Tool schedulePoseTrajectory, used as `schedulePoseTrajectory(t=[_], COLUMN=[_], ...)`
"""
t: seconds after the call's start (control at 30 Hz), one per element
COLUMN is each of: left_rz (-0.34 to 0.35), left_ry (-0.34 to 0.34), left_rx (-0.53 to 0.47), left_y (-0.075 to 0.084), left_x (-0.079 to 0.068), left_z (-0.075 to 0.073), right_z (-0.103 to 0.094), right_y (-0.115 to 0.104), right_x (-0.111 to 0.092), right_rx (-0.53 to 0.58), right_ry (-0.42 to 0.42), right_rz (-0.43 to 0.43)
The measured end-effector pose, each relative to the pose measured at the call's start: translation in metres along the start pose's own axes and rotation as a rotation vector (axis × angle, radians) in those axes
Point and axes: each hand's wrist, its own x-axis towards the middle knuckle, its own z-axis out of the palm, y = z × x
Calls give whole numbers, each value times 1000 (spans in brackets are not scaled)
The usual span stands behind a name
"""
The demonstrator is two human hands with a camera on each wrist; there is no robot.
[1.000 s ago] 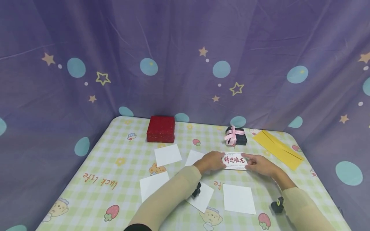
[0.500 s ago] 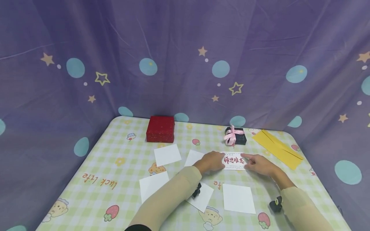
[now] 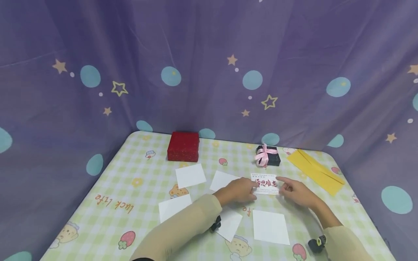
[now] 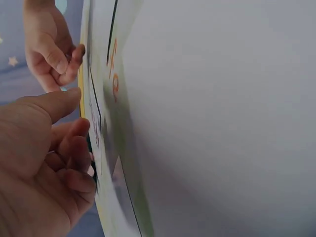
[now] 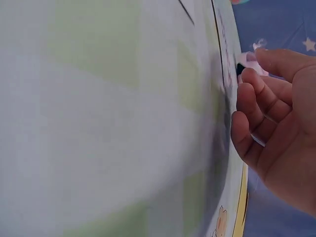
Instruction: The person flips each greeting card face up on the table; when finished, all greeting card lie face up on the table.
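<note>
Card (image 3: 266, 185), left hand (image 3: 239, 189) at one edge, right hand (image 3: 299, 193) opposite, both loosely curled

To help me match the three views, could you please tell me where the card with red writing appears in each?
Head: the card, right of centre, between the left hand and right hand.
Left wrist: the card, a thin slanted sliver left of centre.
Right wrist: the card, a narrow strip at upper right.
Shared landmark: the right hand, visible in all three.

1 card (image 3: 268, 187) lies between 2 hands (image 3: 239, 190) (image 3: 299, 194).
</note>
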Motion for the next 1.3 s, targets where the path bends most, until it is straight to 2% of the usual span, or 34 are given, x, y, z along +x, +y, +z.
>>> schedulePoseTrajectory(t=[0.13, 0.33, 0.5, 0.67, 0.9, 1.13, 1.3], left_rz=[-1, 20, 49, 68, 99, 104, 85], left_ry=[-20, -41, -42, -74, -51, -15, -2], left_rx=[42, 84, 146, 195, 259, 336, 352], left_y=[2, 9, 19, 26, 30, 32, 34], left_x=[-17, -42, -57, -70, -76, -75, -74], left_z=[3, 14, 18, 21, 26, 31, 31], right_z=[4, 12, 16, 20, 32, 36, 38], right_y=[-8, -12, -15, -18, -15, -12, -8], right_x=[-12, -41, -60, -77, -93, -94, -94], right_rx=[32, 51, 64, 79, 74, 82, 55], right_ry=[-5, -13, -42, -65, -28, -18, 10], right_rz=[-33, -30, -20, -1, -68, -56, -105])
